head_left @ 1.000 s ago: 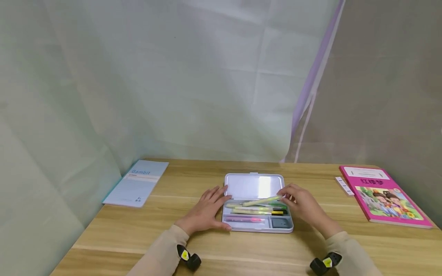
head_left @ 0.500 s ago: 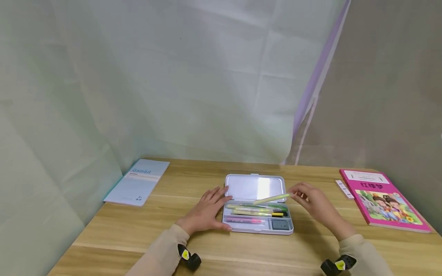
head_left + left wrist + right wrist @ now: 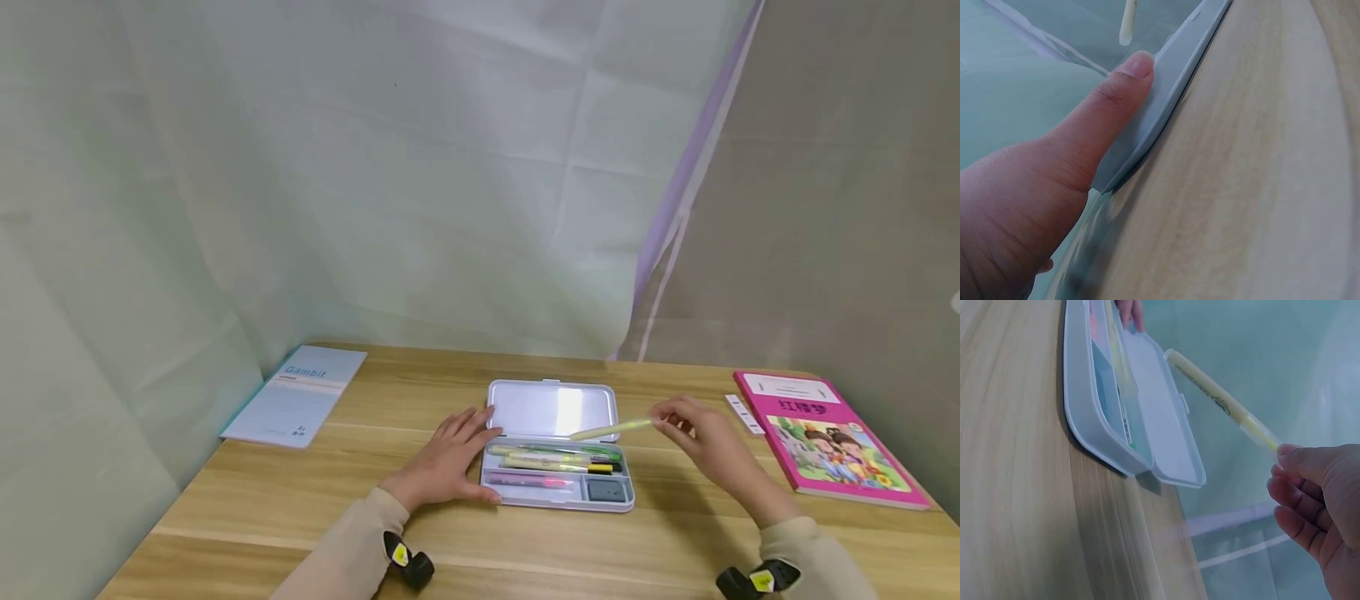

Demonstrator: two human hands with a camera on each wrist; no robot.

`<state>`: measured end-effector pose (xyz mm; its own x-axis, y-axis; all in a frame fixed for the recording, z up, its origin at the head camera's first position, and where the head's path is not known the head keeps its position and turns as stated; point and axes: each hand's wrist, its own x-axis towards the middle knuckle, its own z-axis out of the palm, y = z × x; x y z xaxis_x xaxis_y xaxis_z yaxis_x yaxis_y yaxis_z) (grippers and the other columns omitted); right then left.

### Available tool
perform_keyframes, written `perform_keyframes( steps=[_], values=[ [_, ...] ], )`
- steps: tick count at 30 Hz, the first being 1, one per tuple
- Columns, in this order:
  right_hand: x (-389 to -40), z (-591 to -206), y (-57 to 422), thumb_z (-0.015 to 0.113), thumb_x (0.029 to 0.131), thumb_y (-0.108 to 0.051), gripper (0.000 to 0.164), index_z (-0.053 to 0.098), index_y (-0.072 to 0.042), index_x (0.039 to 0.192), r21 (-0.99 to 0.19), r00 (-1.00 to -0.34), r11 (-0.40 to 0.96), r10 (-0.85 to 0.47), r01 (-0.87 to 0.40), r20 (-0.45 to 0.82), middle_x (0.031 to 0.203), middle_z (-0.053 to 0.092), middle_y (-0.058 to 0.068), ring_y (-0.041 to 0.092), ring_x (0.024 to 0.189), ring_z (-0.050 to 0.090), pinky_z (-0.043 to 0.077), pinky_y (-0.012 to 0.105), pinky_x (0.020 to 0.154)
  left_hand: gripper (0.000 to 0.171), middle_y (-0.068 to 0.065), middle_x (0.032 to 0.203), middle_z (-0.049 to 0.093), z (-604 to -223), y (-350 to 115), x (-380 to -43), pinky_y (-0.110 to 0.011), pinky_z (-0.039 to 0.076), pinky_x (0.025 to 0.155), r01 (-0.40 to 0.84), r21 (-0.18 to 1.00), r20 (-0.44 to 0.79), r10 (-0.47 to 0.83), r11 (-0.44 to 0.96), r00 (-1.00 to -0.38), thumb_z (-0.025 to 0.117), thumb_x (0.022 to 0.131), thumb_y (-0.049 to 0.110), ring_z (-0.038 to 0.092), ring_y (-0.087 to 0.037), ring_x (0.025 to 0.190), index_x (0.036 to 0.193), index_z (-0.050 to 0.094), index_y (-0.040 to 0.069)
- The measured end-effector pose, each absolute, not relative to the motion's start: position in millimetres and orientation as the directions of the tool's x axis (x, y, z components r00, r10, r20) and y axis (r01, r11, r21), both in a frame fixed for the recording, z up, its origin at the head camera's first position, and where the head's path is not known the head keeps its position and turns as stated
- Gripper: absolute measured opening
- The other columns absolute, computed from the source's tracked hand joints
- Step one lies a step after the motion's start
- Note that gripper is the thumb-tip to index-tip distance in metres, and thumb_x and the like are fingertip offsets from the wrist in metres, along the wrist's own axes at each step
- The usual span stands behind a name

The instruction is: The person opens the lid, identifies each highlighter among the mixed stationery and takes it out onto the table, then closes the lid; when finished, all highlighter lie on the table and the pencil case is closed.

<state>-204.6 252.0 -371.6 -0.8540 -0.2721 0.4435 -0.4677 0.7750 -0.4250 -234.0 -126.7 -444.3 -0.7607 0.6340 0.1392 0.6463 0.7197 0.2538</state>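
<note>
Pinched by its capped end between the thumb and fingers of my right hand (image 3: 705, 442) is a pale yellow highlighter (image 3: 611, 430). It slants above the right part of the open pencil case (image 3: 540, 503), and the right wrist view shows its barrel (image 3: 1210, 390) lifted off the case. My left hand (image 3: 442, 462) lies with spread, straight fingers at the case's left side, its thumb (image 3: 1107, 103) against the front wall. Inside the case are yellow and green pens (image 3: 551, 460), a pink-tipped pen (image 3: 528, 480) and a dark grey eraser (image 3: 605, 491) in a small compartment.
A light blue notebook (image 3: 300, 396) lies at the table's (image 3: 420, 550) left back. To the right are a pink book (image 3: 832, 442) with a cartoon cover and a small white strip (image 3: 744, 414) beside it. Pale cloth (image 3: 450, 183) hangs behind the table.
My right hand has moved rightward with the highlighter, drawing it up and away from the other pens. My left hand has stayed at the case's left side.
</note>
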Motion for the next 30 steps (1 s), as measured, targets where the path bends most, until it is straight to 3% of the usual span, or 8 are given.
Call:
perform_keyframes(
  steps=[12,30],
  values=[
    [-200.2,-379.8,273.2,0.067,0.087,-0.004,0.009,0.070,-0.007,0.096,-0.396,-0.824,0.783,-0.246,-0.479,0.511,0.083,0.062,-0.003,-0.007,0.070,0.046,0.045,0.018,0.057,0.097,-0.006,0.163,0.016,-442.7,-127.5,-232.4,-0.057,0.019,0.118,0.651,0.265,0.141,0.639,0.712,-0.756,0.066,0.072,0.070,0.019,-0.038,0.147,0.149,0.036,0.019],
    [-190.1,-397.0,302.9,0.064,0.090,-0.005,0.008,0.069,-0.007,0.096,-0.479,-0.876,0.796,-0.128,-0.371,0.465,0.081,0.066,-0.001,-0.010,0.070,0.049,0.046,0.017,0.058,0.097,-0.007,0.163,0.016,-443.6,-127.5,-232.6,-0.056,0.021,0.118,0.651,0.263,0.148,0.637,0.712,-0.756,0.067,0.072,0.069,0.020,-0.039,0.147,0.148,0.036,0.018]
  ],
)
